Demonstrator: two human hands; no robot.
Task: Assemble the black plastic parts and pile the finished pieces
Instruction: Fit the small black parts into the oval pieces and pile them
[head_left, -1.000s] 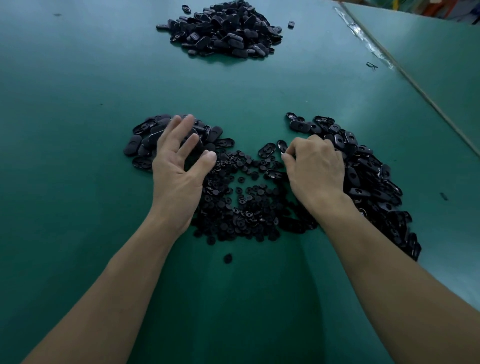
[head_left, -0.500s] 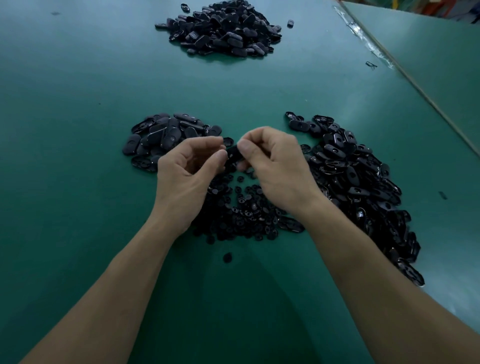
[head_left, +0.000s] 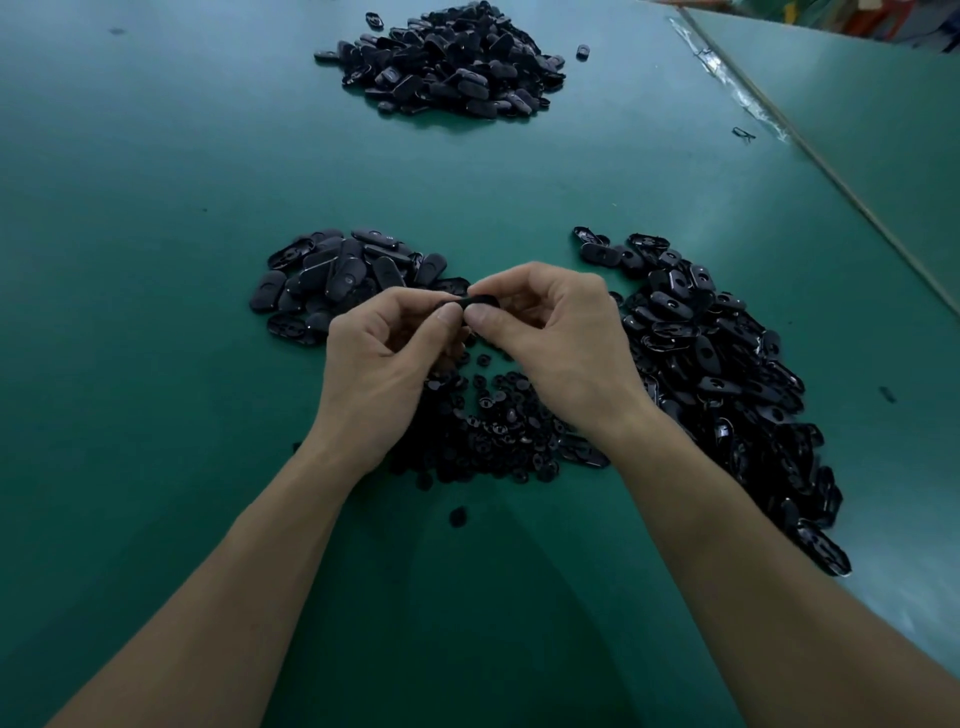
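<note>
Black part held above the heap of small pieces, long axis running hand to hand, left hand and right hand equally near, fingers of both pinching it; likely finished pile well beyond, straight ahead.

far pile behind | left pile | small parts between | right pile

The left hand and right hand mostly hide the black part pinched between them; its shape is perhaps oval.
</note>
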